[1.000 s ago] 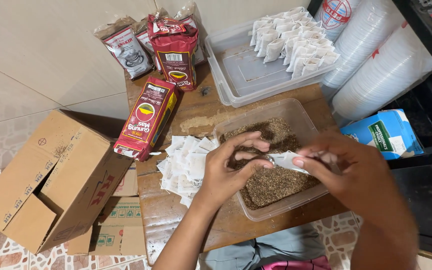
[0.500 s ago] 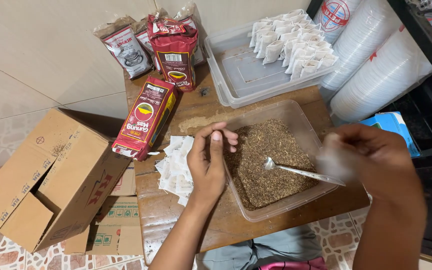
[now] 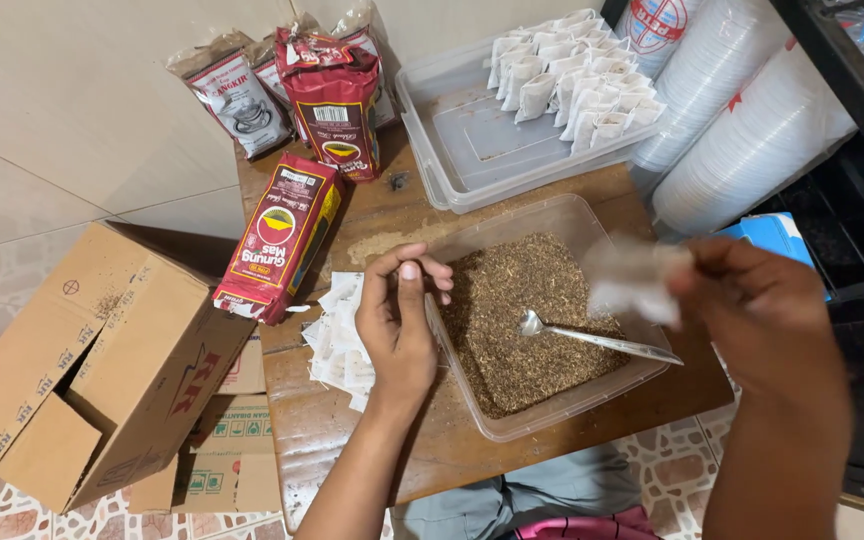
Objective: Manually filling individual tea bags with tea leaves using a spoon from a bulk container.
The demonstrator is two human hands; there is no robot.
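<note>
A small white paper pouch (image 3: 634, 278) is pinched in the grip of the right hand (image 3: 752, 310), held above the far right corner of a clear plastic tub (image 3: 472, 240); the pouch is blurred, so whether it is filled or sealed cannot be told. The tub sits in the middle of the wooden table (image 3: 372, 440) and holds a bed of loose brown dried leaf (image 3: 512, 330), with a metal spoon (image 3: 592, 338) lying in it, its handle resting toward the right rim. No hand touches the spoon.

The left hand (image 3: 397, 320) rests at the tub's left rim, its grip loosely curled and holding nothing, just beside a stack of flat empty white pouches (image 3: 337, 340) on the table.

Judging by what lies here, the work is partway: a row of standing pouches (image 3: 572, 85) already fills the far end of a shallow clear tray (image 3: 462, 160), with room left in it, while plenty of loose leaf and empty pouches remain. Left of the tub lies a red packet (image 3: 282, 240); more packets (image 3: 332, 90) stand at the far edge. An open cardboard box (image 3: 92, 370) sits on the floor at left.
</note>
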